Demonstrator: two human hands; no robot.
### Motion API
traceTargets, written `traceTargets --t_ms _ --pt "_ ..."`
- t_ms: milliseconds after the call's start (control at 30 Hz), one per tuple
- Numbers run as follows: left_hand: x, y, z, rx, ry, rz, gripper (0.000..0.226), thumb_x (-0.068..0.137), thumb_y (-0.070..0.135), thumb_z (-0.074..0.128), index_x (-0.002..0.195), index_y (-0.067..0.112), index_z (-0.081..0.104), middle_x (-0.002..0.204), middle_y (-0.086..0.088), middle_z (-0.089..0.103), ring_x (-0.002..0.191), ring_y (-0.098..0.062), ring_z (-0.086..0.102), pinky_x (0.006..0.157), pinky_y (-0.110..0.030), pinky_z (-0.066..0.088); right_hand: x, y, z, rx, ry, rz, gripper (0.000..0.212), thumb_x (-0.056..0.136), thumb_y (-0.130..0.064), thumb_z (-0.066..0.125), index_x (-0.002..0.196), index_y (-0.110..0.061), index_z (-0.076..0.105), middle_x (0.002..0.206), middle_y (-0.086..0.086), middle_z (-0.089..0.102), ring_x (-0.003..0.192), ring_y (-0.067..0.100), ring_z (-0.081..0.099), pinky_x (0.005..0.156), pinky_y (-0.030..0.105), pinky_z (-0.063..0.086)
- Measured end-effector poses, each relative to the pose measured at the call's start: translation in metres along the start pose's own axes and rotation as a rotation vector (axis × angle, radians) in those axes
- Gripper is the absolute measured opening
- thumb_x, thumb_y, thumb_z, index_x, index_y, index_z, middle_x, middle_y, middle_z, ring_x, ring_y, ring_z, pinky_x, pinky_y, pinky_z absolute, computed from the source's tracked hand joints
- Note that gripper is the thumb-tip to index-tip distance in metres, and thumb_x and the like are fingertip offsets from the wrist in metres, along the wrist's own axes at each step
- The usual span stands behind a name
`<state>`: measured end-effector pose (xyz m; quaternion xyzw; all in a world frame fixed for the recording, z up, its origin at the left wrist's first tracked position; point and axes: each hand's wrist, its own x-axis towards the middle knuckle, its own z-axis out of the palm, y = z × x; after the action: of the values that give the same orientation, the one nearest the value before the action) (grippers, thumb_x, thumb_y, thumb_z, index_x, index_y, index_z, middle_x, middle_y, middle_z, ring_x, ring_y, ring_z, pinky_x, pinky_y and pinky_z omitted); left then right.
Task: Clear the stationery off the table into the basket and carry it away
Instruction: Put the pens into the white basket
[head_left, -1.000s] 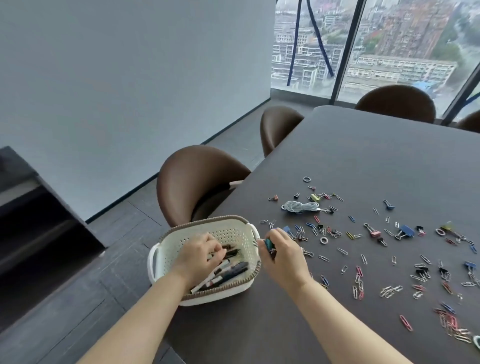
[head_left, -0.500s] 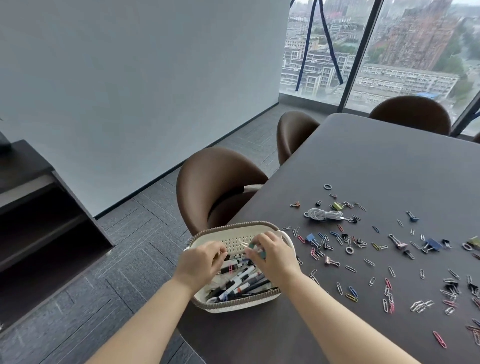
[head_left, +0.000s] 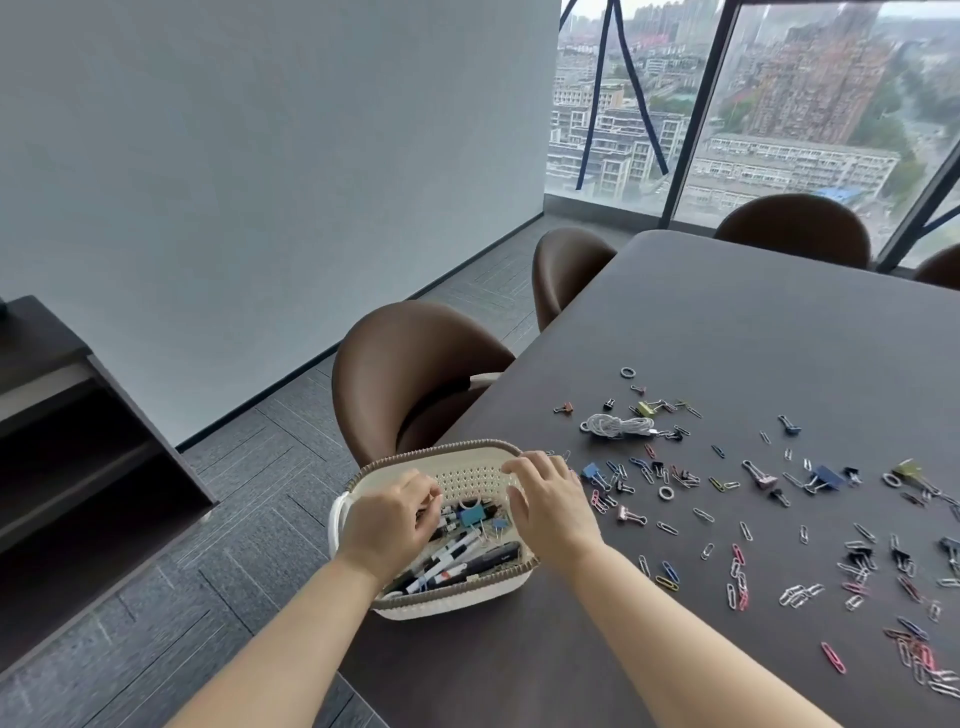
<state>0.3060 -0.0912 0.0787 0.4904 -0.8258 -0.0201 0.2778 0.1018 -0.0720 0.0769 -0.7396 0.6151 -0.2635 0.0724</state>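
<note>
The white basket (head_left: 464, 475) with a brown rim stands at the table's near left corner and holds markers, pens and a blue binder clip (head_left: 470, 515). My left hand (head_left: 387, 522) hovers inside the basket with its fingers curled over the markers; whether it holds anything is hidden. My right hand (head_left: 551, 501) hangs over the basket's right rim with relaxed, spread fingers and nothing in it. To the right, paper clips (head_left: 737, 577), binder clips (head_left: 823, 477) and a coiled white cable (head_left: 618, 426) lie scattered on the dark table (head_left: 753, 322).
A brown chair (head_left: 410, 369) is tucked in just beyond the basket, with a second (head_left: 566, 270) farther along and another (head_left: 792, 228) at the far end. A dark shelf unit (head_left: 78, 441) stands left on the grey floor. Windows lie beyond.
My right hand carried a blue binder clip from the table into the basket, let it go, and now hangs there with nothing in it. My left hand stayed inside the basket.
</note>
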Motion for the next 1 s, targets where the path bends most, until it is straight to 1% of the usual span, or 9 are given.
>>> traceTargets --t_ms 67,200,333,467,533,600,667,900,1000 --pt "0.001 0.016 0.004 0.002 -0.012 0.028 0.026 0.082 0.033 0.042 0.075 0.019 0.064 0.071 0.008 0.062 0.054 -0.010 0.057 0.042 -0.019 0.042 -0.014 0.016 -0.014 -0.016 0.074 0.061 0.029 0.087 -0.024 0.045 0.111 -0.015 0.059 0.115 0.002 0.058 0.106 0.027 0.051 0.090 0.039 0.041" --pt "0.003 0.064 0.028 -0.010 0.012 0.125 0.022 0.080 0.029 0.047 0.083 0.016 0.065 0.082 0.003 0.060 0.073 -0.016 0.058 0.059 -0.026 0.050 -0.058 0.067 -0.038 -0.043 0.015 0.271 0.038 0.090 -0.029 0.050 0.126 -0.018 0.049 0.134 -0.001 0.047 0.124 0.025 0.039 0.101 0.037 0.030" --pt "-0.002 0.126 0.068 -0.013 0.036 0.264 0.016 0.076 0.026 0.053 0.090 0.019 0.059 0.093 0.001 0.060 0.086 -0.018 0.052 0.075 -0.029 0.044 -0.115 0.126 -0.052 -0.206 -0.192 0.486 0.056 0.095 -0.042 0.037 0.145 -0.026 0.018 0.154 -0.005 0.015 0.141 0.017 0.011 0.114 0.036 0.011" --pt "-0.021 0.161 0.120 0.088 -0.265 0.253 0.034 0.069 0.031 0.063 0.100 0.017 0.065 0.107 -0.002 0.062 0.106 -0.019 0.047 0.085 -0.035 0.049 -0.164 0.172 -0.060 -0.332 -0.377 0.638 0.064 0.096 -0.045 0.030 0.148 -0.025 -0.002 0.157 -0.003 -0.004 0.143 0.019 -0.005 0.116 0.042 0.003" --pt "-0.029 0.171 0.140 0.199 -0.502 0.124 0.060 0.064 0.041 0.075 0.116 0.012 0.063 0.126 -0.008 0.057 0.127 -0.023 0.038 0.094 -0.039 0.046 -0.180 0.188 -0.062 -0.333 -0.416 0.667 0.067 0.095 -0.046 0.030 0.148 -0.023 -0.004 0.156 -0.001 -0.008 0.143 0.020 -0.009 0.116 0.044 0.002" --pt "-0.036 0.176 0.158 0.280 -0.640 0.044 0.078 0.084 0.051 0.055 0.143 0.008 0.027 0.154 -0.011 0.015 0.142 -0.025 0.005 0.112 -0.040 0.020 -0.192 0.201 -0.062 -0.336 -0.444 0.673 0.070 0.094 -0.050 0.030 0.147 -0.022 -0.007 0.156 0.000 -0.013 0.142 0.022 -0.013 0.116 0.047 0.000" --pt "-0.039 0.179 0.171 0.313 -0.774 -0.040 0.078 0.093 0.056 0.028 0.147 0.012 -0.007 0.152 -0.008 -0.021 0.139 -0.025 -0.020 0.114 -0.040 -0.002 -0.200 0.212 -0.060 -0.341 -0.478 0.687 0.075 0.092 -0.057 0.027 0.146 -0.021 -0.012 0.154 0.001 -0.019 0.141 0.024 -0.018 0.114 0.050 -0.001" --pt "-0.019 0.175 0.198 0.322 -0.901 -0.147 0.082 0.087 0.067 0.013 0.142 0.017 -0.022 0.149 -0.011 -0.029 0.136 -0.027 -0.029 0.113 -0.041 -0.008 -0.191 0.232 -0.044 -0.292 -0.539 0.704 0.090 0.083 -0.074 0.020 0.144 -0.021 -0.020 0.152 0.005 -0.025 0.139 0.028 -0.024 0.114 0.050 -0.005" --pt "-0.006 0.164 0.207 0.296 -0.852 -0.109 0.093 0.063 0.079 -0.017 0.134 0.021 -0.031 0.146 -0.009 -0.036 0.131 -0.024 -0.036 0.111 -0.042 -0.012 -0.171 0.238 -0.034 -0.281 -0.521 0.687 0.092 0.079 -0.078 0.016 0.137 -0.022 -0.029 0.152 0.006 -0.027 0.138 0.026 -0.027 0.113 0.049 -0.008"
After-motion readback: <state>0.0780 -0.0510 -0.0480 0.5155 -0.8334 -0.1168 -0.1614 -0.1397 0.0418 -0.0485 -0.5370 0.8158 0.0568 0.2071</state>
